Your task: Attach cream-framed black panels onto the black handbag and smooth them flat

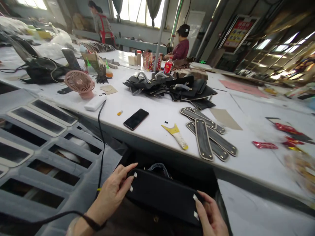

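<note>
A black handbag is held low in front of me, close to my body. Its long flat panel faces up, with small white tabs near the corners. Behind it shows a plastic-wrapped handle. My left hand grips the left end, thumb on the panel beside a white tab. At the right end my right hand has its thumb on top and fingers around the edge. On the table just beyond lie several dark strips with pale edges and corner studs and a yellow-and-white hand tool.
The white table holds a phone, a pink fan, a white power bank with a cable, and a pile of black bag pieces. A slotted grey rack stands left. Two people are across the table.
</note>
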A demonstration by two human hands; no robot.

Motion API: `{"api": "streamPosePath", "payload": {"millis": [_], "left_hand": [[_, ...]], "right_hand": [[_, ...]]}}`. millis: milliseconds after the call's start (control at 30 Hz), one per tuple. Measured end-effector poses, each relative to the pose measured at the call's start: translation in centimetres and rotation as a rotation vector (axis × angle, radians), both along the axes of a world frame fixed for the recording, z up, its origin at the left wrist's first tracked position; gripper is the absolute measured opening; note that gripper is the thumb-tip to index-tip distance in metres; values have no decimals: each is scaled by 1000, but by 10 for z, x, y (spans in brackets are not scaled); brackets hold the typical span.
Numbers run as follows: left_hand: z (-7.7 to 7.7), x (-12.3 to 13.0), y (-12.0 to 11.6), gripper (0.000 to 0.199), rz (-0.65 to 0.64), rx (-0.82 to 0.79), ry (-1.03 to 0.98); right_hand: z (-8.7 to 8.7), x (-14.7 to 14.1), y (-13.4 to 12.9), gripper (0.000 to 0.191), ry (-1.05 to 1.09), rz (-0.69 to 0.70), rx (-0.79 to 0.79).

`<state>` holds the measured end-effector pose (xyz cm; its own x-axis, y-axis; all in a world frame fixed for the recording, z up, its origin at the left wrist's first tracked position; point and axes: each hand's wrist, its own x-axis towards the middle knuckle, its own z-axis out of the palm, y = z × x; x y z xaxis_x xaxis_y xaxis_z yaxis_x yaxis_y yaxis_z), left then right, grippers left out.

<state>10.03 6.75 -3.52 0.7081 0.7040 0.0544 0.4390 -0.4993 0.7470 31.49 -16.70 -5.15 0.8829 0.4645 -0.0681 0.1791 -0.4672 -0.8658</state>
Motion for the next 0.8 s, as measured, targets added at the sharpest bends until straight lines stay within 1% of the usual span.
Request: {"api": "streamPosePath", "payload": {"millis": [100, 167, 233, 300, 333, 367, 433, 500, 567, 633, 667, 700, 733, 767, 800], "left_hand": [[10, -1, 6, 50, -160, 276, 18], [16, 0, 12, 67, -322, 455, 65], [21, 2, 16, 81, -493, 570, 118], [27, 5, 19, 86, -615, 615, 160], [31, 6, 20, 87, -654, 618, 180], [34, 8, 20, 87, -682, 613, 197], [41, 11, 18, 85, -719, 599, 224], [49, 15, 12, 78, -741, 568, 242], [57, 21, 3, 64, -727, 514, 250], [64, 28, -8, 41, -655, 464, 247], [66, 32, -14, 29, -601, 452, 244], [66, 36, -19, 22, -544, 447, 239], [64, 39, -23, 20, -496, 443, 235], [61, 41, -26, 25, -463, 438, 230], [56, 42, -27, 36, -452, 438, 222]], "right_hand": [[8, 8, -2, 46, -389, 198, -95], [16, 13, -1, 45, -674, 375, -160], [25, 16, 3, 57, -899, 566, -250], [35, 17, 8, 73, -1055, 746, -334], [40, 16, 11, 77, -1107, 814, -371], [46, 15, 14, 79, -1137, 868, -400], [56, 11, 21, 73, -1124, 945, -435], [64, 4, 31, 59, -1043, 999, -423], [68, -6, 43, 41, -941, 1007, -372], [67, -16, 57, 21, -858, 921, -332], [64, -21, 63, 16, -824, 852, -329], [60, -24, 69, 14, -791, 786, -335], [56, -27, 74, 14, -759, 732, -343], [51, -29, 78, 21, -736, 707, -351], [46, -30, 81, 31, -726, 711, -358]]}}
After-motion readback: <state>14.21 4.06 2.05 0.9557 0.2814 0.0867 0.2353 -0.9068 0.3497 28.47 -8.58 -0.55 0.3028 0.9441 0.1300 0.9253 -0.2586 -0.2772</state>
